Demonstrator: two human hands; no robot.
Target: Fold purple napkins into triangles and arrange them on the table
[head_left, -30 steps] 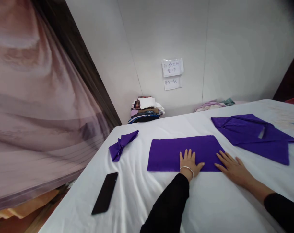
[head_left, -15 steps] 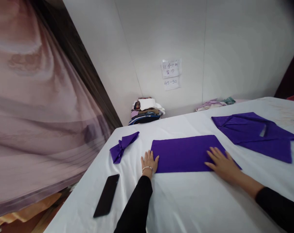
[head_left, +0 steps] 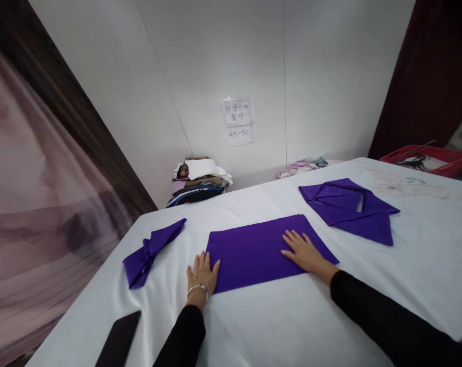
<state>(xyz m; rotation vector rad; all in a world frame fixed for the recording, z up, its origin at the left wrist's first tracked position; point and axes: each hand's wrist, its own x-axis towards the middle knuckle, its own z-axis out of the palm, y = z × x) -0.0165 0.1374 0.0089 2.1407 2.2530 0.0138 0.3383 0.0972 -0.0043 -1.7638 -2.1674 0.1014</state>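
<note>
On the worktop point(head_left: 276, 326), we rest our left hand point(head_left: 202, 275) at the left edge of the rectangular purple cloth point(head_left: 249, 250) and our right hand point(head_left: 301, 251) upon it, each grip apart, fingers spread, seemingly to steady it.

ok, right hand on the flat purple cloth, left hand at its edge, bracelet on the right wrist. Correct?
Not the right: the head view shows the bracelet on the left wrist. Right hand on the flat purple cloth, left hand at its edge: correct.

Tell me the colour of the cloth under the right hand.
The cloth under the right hand is plain purple, best seen in the head view.
</note>
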